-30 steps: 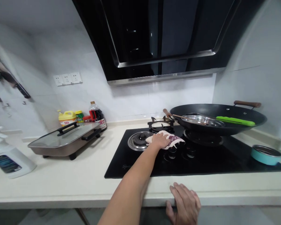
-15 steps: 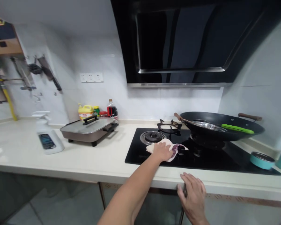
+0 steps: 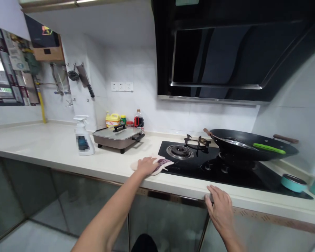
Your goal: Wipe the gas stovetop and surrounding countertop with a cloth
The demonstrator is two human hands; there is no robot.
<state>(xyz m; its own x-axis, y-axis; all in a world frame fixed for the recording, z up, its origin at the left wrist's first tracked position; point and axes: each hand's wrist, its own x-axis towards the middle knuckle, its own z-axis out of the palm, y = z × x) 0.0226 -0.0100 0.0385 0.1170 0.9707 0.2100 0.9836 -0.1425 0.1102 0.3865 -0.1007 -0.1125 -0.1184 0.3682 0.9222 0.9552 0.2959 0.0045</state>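
Note:
A white and purple cloth (image 3: 163, 162) lies bunched under my left hand (image 3: 146, 166), which grips it and presses it down. Part of it is on the pale countertop and part reaches over the left edge of the black gas stove (image 3: 183, 170). The left burner (image 3: 180, 152) is uncovered, its pan support (image 3: 198, 144) standing behind it. Along the counter's front edge rests my right hand (image 3: 221, 203), fingers stretched out and holding nothing.
A wok (image 3: 254, 154) with a green-handled utensil (image 3: 269, 148) sits on the right burner, near a turquoise bowl (image 3: 294, 183). Leftward stand an electric pan (image 3: 112, 141) and a spray bottle (image 3: 84, 141). The range hood (image 3: 215, 59) hangs above. Bottles (image 3: 139, 120) line the wall.
My left hand has slid the cloth leftward from beside the left burner to the stove's left edge and the countertop. The view has turned left. My right hand stays at the counter edge.

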